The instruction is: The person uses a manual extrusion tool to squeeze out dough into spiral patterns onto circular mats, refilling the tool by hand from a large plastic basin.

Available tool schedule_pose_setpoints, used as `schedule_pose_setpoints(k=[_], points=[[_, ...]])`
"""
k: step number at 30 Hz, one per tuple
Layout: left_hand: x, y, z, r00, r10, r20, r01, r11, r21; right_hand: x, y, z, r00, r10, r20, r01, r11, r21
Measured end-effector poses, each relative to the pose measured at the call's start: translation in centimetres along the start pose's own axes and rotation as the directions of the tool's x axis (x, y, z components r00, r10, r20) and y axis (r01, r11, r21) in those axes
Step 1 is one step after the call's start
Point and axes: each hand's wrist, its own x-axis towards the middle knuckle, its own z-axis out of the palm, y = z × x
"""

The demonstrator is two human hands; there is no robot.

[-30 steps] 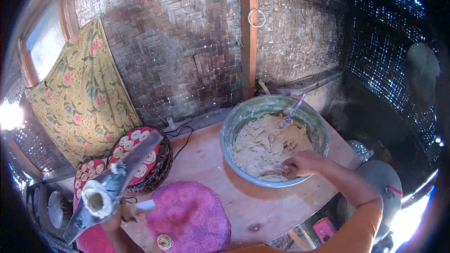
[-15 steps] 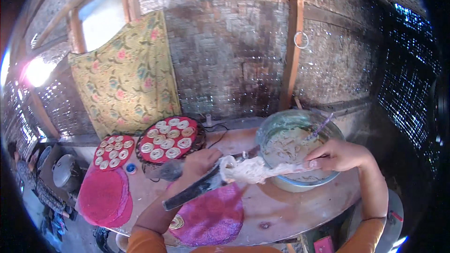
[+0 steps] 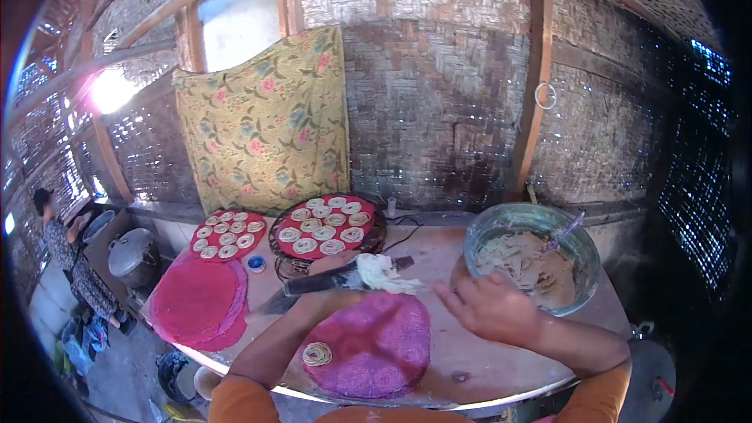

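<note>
My left hand is closed round a long dark press-like tool held slantwise over the table, which partly hides the fingers. White sticky dough heaps over the tool's right part and trails in a thin tail to the right. At that tail is my right hand, its bent fingers blurred and seemingly gripping the dough's end. Below the tool lies a round pink-purple mat with one coiled ring of dough strands at its left edge. Behind my right hand, a green basin holds more dough and a purple-handled utensil.
At the back left, two red mats carry several dough coils. Nearer lie stacked pink mats and a small blue container. A flowered cloth hangs behind. Another person stands far left by a large pot.
My right hand has come down and left, away from the basin's rim. The stretched dough has shortened and gathered on the tool. The view has swung left, bringing the other person into fuller sight.
</note>
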Motion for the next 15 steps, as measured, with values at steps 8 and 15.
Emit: schedule_pose_setpoints(k=[8, 15], points=[[-1.5, 0.8, -1.0, 0.987, 0.045, -0.156, -0.031, 0.995, 0.095, 3.5, 1.6, -2.9, 1.0, 0.009, -0.016, -0.007, 0.995, 0.099], [-2.0, 0.0, -0.9, 0.988, -0.038, -0.149, 0.081, 0.952, 0.295, 2.9, -0.7, -0.9, 0.999, -0.021, -0.025, 0.021, 1.0, 0.008]])
